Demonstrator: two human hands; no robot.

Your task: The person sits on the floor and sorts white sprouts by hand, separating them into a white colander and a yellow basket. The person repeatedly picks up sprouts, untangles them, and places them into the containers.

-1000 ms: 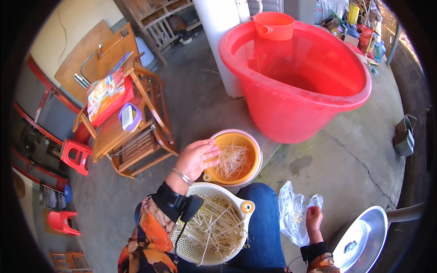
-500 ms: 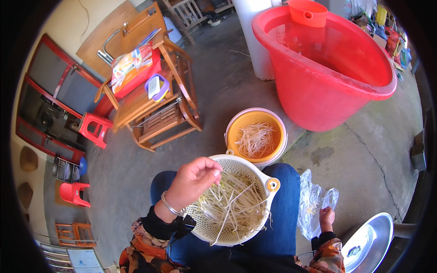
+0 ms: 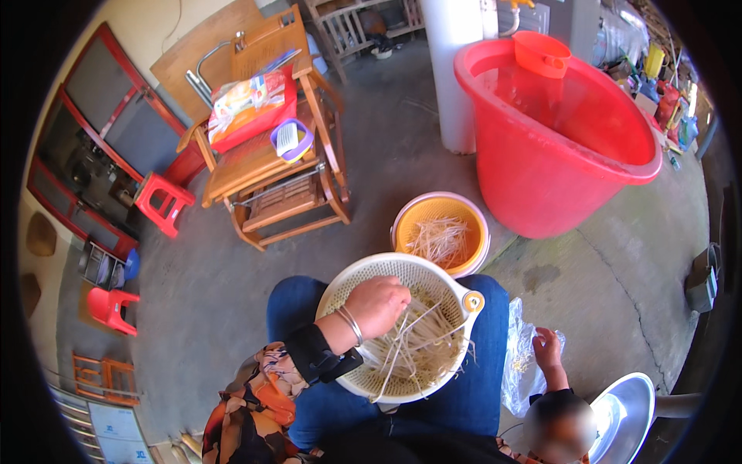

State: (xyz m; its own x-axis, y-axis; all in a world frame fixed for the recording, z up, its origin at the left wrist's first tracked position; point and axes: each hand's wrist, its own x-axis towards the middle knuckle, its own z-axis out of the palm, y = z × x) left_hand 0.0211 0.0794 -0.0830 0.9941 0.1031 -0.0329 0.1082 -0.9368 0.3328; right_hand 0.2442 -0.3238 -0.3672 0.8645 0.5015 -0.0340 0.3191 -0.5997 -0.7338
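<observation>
A cream perforated basket (image 3: 338, 298) with an orange-ringed handle lug rests on my lap, full of long pale bean sprouts (image 3: 417, 340). My left hand (image 3: 376, 307), with a bangle at its wrist, is inside the basket. Its fingers are closed at the tips on bean sprouts. Off to the right of my knee, my right hand (image 3: 548, 349) is over a clear plastic bag (image 3: 516, 390) on the floor, which has a few small yellowish bits on it. That hand's fingers are parted and I see nothing in them. A blurred patch covers part of my right sleeve.
Beyond my knees stands a pail with an orange strainer (image 3: 423, 207) holding sprouts. Behind it is a big red tub (image 3: 533, 182) with a red scoop (image 3: 541, 56). A metal basin (image 3: 643, 398) lies lower right. A wooden chair (image 3: 255, 174) and red stools (image 3: 165, 203) stand left.
My left hand has lowered into the sprouts and moved right. My right hand has opened from a fist over the bag. The whole view has shifted slightly.
</observation>
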